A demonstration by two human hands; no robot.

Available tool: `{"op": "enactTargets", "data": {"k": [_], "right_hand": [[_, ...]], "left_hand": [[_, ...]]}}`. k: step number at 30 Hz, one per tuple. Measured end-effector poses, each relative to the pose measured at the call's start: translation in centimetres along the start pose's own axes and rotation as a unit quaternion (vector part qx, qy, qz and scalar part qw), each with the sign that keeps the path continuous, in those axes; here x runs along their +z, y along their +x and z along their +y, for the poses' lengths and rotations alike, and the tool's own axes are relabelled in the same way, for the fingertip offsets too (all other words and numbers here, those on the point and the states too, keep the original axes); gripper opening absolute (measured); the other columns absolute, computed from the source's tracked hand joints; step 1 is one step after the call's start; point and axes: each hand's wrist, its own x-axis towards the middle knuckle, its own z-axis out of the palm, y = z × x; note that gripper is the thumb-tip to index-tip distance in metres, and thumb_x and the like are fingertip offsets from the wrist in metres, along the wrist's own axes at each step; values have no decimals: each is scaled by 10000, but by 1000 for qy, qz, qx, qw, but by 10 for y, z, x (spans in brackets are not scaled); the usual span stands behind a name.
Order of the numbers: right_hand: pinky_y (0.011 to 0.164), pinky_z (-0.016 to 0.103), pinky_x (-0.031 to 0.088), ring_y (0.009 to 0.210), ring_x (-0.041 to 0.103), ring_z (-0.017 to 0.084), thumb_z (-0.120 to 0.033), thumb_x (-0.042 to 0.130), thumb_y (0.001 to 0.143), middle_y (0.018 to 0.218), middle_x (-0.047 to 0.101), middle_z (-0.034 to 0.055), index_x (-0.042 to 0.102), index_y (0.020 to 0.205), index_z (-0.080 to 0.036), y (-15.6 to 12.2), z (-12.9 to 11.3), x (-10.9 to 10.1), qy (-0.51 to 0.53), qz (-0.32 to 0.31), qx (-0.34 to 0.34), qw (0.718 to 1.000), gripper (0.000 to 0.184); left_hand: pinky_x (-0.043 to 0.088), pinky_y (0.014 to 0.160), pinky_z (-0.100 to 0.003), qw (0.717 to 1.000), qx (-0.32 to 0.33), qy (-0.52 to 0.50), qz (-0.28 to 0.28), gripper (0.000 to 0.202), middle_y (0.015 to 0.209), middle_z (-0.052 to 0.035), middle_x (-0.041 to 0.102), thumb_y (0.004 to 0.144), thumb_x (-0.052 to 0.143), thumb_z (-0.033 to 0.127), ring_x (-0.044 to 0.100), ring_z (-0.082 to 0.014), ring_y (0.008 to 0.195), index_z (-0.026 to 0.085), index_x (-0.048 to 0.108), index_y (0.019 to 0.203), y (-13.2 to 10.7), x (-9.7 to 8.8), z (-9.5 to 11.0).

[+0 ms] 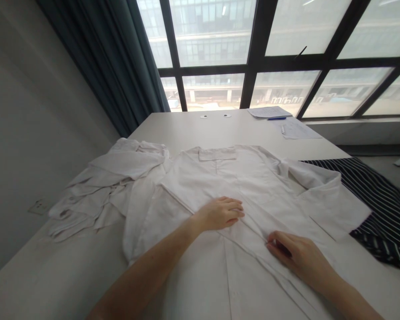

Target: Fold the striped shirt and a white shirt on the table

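Observation:
A white long-sleeved shirt (196,186) lies spread over the table, its collar (217,154) at the far end. One sleeve runs diagonally across the body, while the other sleeve (333,209) reaches out to the right. My left hand (220,212) rests flat on the folded-over cloth at mid-body, fingers stretched out. Lower and to the right, my right hand (295,253) pinches cloth of the shirt between thumb and fingers. Exactly which layer it grips is hidden.
Crumpled white garments (110,182) are heaped on the left. Black-and-white striped cloth (383,195) hangs at the table's right edge. Papers (270,112) and a blue pen (276,118) lie at the back of the white table (183,124), before a window and dark curtain (116,58).

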Motion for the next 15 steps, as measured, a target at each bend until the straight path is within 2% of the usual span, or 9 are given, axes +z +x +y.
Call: {"op": "enactTargets", "data": {"k": [4, 8, 11, 15], "right_hand": [[638, 237, 509, 685, 655, 135, -300, 453, 974, 813, 690, 27, 615, 951, -222, -1, 0, -1, 13, 29, -29, 999, 181], [821, 277, 537, 955, 656, 172, -225, 438, 971, 1067, 685, 85, 619, 1196, -244, 2, 2, -3, 33, 53, -78, 995, 290], [980, 358, 492, 1194, 567, 204, -185, 453, 950, 1292, 625, 84, 554, 1339, -285, 5, 6, -1, 17, 27, -100, 994, 414], [1041, 439, 440, 1363, 420, 226, -115, 430, 916, 1470, 491, 35, 459, 1431, -349, 4, 12, 2, -24, -35, -100, 994, 567]], "left_hand": [[422, 1048, -277, 998, -10, -54, -20, 208, 1192, -23, 708, 958, 532, 164, 609, -127, 1180, 206, 686, 1092, -5, 7, -7], [482, 966, -245, 999, 6, -48, -6, 217, 1118, -14, 738, 992, 489, 195, 657, -125, 1106, 194, 699, 1046, -7, 7, -7], [523, 886, -240, 1000, 12, -27, -4, 245, 1096, -36, 743, 1004, 452, 184, 686, -140, 1045, 177, 693, 1051, -7, 3, -5], [529, 891, -263, 999, -21, -44, -12, 231, 1085, -41, 741, 968, 494, 165, 694, -151, 1011, 185, 668, 1119, -4, 2, -2]]}}
